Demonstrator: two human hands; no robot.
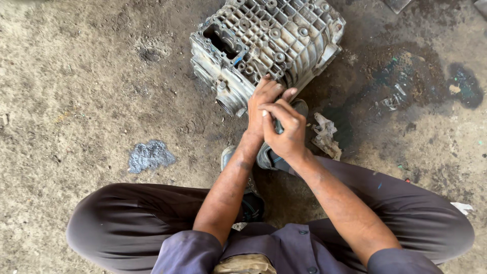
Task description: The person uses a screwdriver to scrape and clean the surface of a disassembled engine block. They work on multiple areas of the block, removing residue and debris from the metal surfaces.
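I see the casing (269,45) lying on the floor (76,91) just ahead of my knees. My left hand (264,106) rests flat against its near edge; my right hand (286,129) curls loosely over it, contents hidden. Work looks barely begun.

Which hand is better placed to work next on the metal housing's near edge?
Probably the left hand: its fingers already rest on the near edge of the grey cast housing. The right hand sits behind it, curled over something small and unclear, off the housing.
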